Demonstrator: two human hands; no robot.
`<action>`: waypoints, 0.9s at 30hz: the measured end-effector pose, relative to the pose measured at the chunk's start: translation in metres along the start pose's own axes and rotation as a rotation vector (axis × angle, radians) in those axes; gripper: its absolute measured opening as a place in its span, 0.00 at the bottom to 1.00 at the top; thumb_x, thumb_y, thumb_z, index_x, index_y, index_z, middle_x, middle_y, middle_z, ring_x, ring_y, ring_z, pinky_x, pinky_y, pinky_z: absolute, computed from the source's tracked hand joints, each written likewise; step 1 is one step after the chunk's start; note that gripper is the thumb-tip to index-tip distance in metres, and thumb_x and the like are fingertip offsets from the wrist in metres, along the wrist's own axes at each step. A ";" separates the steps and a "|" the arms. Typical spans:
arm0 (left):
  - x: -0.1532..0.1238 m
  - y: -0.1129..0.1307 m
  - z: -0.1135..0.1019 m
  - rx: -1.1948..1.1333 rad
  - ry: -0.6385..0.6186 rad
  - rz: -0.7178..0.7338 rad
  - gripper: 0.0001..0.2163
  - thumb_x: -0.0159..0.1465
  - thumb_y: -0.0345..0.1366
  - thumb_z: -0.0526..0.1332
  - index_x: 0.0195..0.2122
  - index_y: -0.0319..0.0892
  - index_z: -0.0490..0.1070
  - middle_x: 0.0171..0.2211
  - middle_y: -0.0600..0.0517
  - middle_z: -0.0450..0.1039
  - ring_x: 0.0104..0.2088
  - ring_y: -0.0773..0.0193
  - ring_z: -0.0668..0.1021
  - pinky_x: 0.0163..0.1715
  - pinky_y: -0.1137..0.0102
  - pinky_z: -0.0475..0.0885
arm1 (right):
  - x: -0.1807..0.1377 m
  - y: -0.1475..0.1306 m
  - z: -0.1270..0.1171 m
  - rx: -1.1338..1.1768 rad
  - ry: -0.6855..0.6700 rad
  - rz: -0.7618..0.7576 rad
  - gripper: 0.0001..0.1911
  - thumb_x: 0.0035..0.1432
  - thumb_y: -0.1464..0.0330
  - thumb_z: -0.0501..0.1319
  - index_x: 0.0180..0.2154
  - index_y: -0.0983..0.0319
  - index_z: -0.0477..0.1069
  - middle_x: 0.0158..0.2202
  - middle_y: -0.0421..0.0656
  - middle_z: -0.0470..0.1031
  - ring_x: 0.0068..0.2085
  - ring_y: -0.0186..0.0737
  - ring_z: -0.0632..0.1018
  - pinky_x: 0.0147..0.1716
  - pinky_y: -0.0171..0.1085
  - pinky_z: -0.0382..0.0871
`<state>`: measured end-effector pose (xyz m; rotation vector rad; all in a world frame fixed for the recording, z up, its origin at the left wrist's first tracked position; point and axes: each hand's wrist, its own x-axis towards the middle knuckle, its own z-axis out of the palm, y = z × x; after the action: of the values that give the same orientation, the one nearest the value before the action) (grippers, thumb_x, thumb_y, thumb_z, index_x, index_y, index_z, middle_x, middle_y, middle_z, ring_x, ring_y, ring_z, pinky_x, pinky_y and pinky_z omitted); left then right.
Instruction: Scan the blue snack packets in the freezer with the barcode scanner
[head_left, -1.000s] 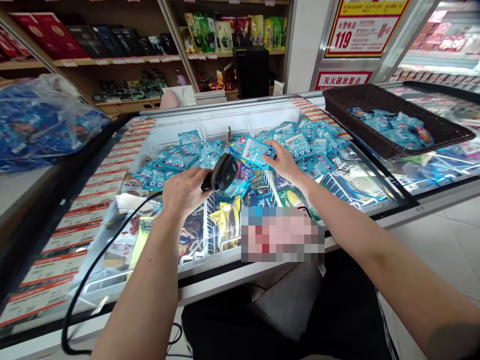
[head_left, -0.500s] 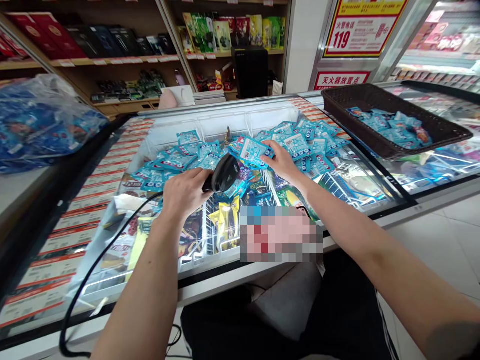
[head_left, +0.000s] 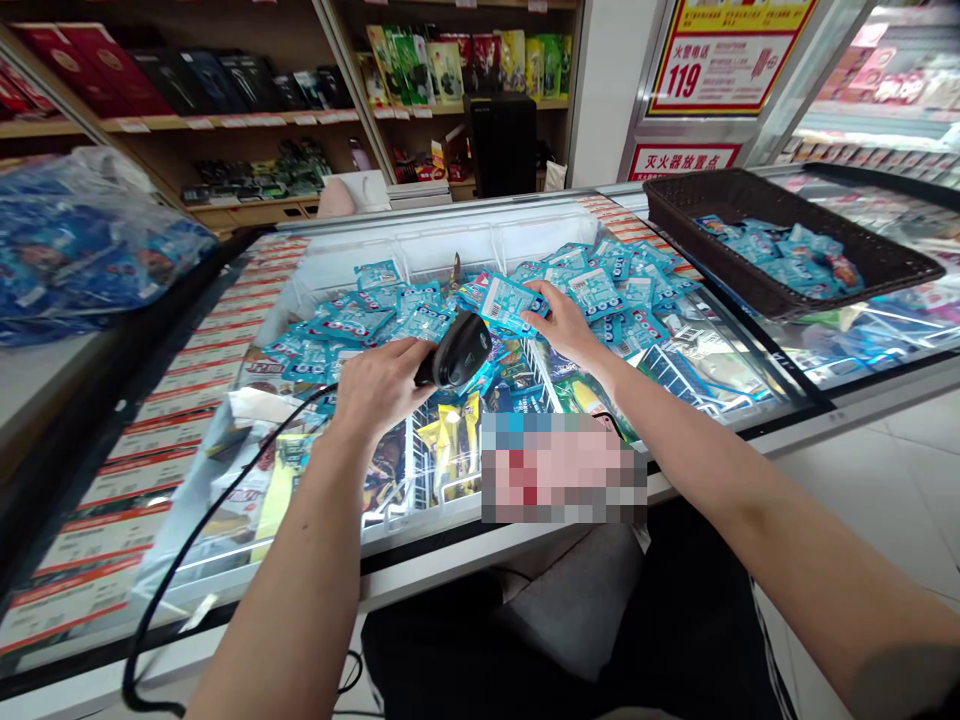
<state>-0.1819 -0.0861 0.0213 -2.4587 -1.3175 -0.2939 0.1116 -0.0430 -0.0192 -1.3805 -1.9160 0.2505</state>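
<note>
My left hand (head_left: 382, 388) is wrapped round the handle of a black corded barcode scanner (head_left: 463, 352), whose head points right and away from me. In my right hand (head_left: 562, 322) is a blue snack packet (head_left: 508, 303), pinched at its right end with the white barcode label facing up. The scanner head is just left of and below the packet, apart from it as far as I can see. Around both hands lie many similar blue packets (head_left: 352, 318), heaped over the glass-topped chest freezer (head_left: 442, 240). My left hand's fingertips are partly hidden behind the scanner.
A dark brown basket (head_left: 795, 225) holding more blue packets stands on the right. To the left lies a clear plastic bag (head_left: 97, 250) full of blue packets. The scanner cord (head_left: 202, 525) runs down the left side. A blurred-out patch covers something at the freezer's front edge.
My left hand has moved the scanner slightly right, closer to the packet, and its head has turned a little. My right hand and the packet stay almost still.
</note>
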 end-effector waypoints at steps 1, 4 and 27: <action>0.000 0.001 -0.001 -0.002 -0.003 -0.002 0.16 0.60 0.42 0.56 0.48 0.46 0.71 0.41 0.48 0.77 0.39 0.54 0.78 0.28 0.66 0.63 | 0.000 0.000 0.000 0.001 0.002 0.002 0.25 0.63 0.53 0.51 0.57 0.58 0.59 0.53 0.46 0.72 0.30 0.40 0.74 0.37 0.41 0.68; 0.000 0.001 -0.001 -0.020 -0.010 -0.005 0.16 0.60 0.41 0.56 0.48 0.46 0.71 0.41 0.48 0.77 0.39 0.54 0.78 0.29 0.66 0.63 | 0.000 0.000 0.000 0.005 0.009 -0.002 0.24 0.63 0.55 0.52 0.56 0.58 0.60 0.53 0.46 0.72 0.30 0.39 0.73 0.37 0.41 0.68; -0.010 -0.026 0.000 0.011 0.134 -0.298 0.16 0.60 0.43 0.55 0.48 0.46 0.70 0.40 0.47 0.76 0.41 0.53 0.76 0.32 0.66 0.63 | -0.004 -0.013 -0.004 -0.217 0.137 -0.047 0.22 0.59 0.64 0.57 0.54 0.62 0.69 0.50 0.52 0.70 0.52 0.53 0.70 0.53 0.52 0.65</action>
<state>-0.2091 -0.0802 0.0229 -2.1868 -1.6187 -0.5120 0.1055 -0.0527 -0.0110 -1.4500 -1.9005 -0.0760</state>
